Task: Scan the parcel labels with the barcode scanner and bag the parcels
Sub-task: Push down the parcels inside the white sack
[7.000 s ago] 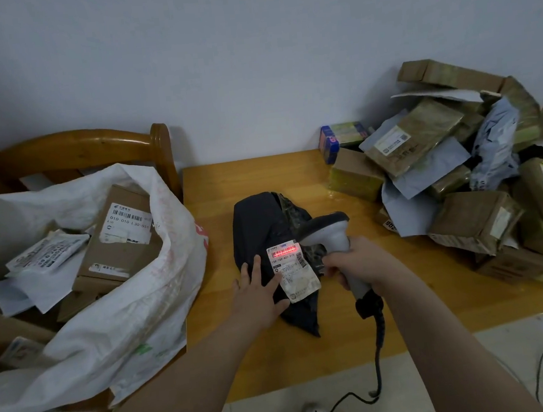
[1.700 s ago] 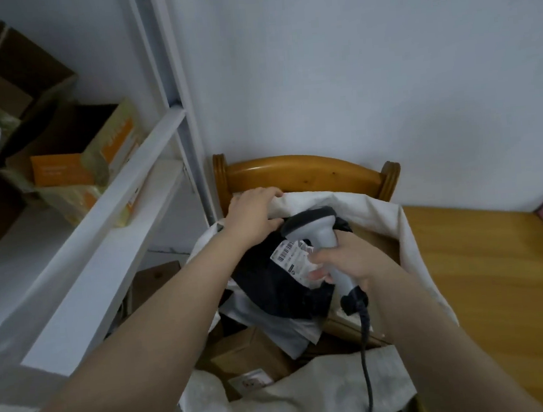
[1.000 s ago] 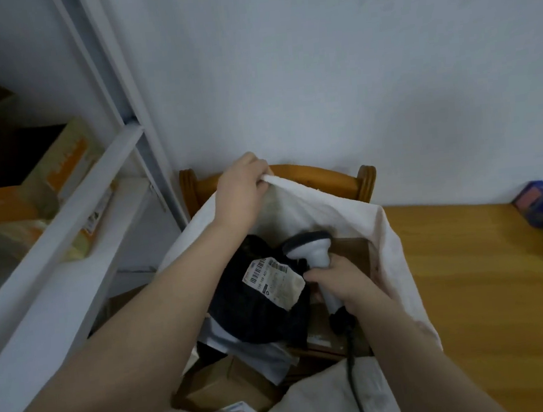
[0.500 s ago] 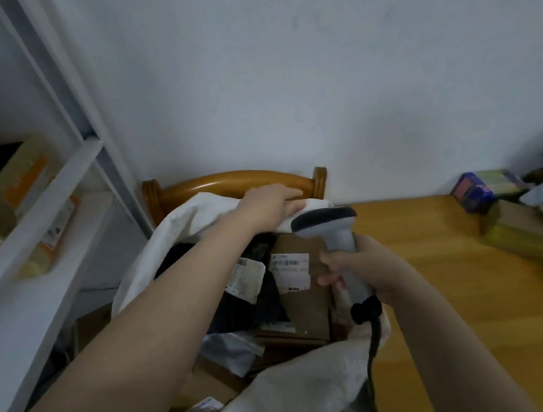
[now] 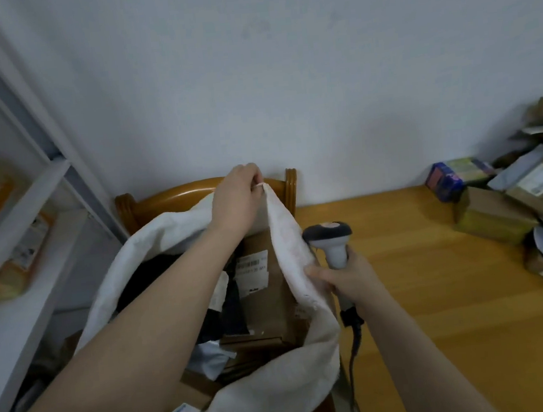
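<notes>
With left hand (image 5: 235, 202), pinches raised rim of white sack (image 5: 167, 228). With right hand (image 5: 345, 275), grips barcode scanner (image 5: 328, 237) handle, thumb against sack edge. Holds it upright, head topmost.

Single wide-angle view from a camera worn on the person's head, facing forward and tilted down. Both bare forearms enter at the bottom edge, very close to the lens, and reach away from it. At mid-frame the left hand (image 5: 236, 195) pinches the rim of a white sack (image 5: 155, 242), and the right hand (image 5: 345, 275) grips a barcode scanner (image 5: 328, 237). A pale wall (image 5: 285, 73) faces the camera and fills the upper half. A white shelf unit (image 5: 19, 228) slants along the left edge. A wooden table (image 5: 451, 288) runs off to the right, with parcels (image 5: 525, 190) at the far right edge.
</notes>
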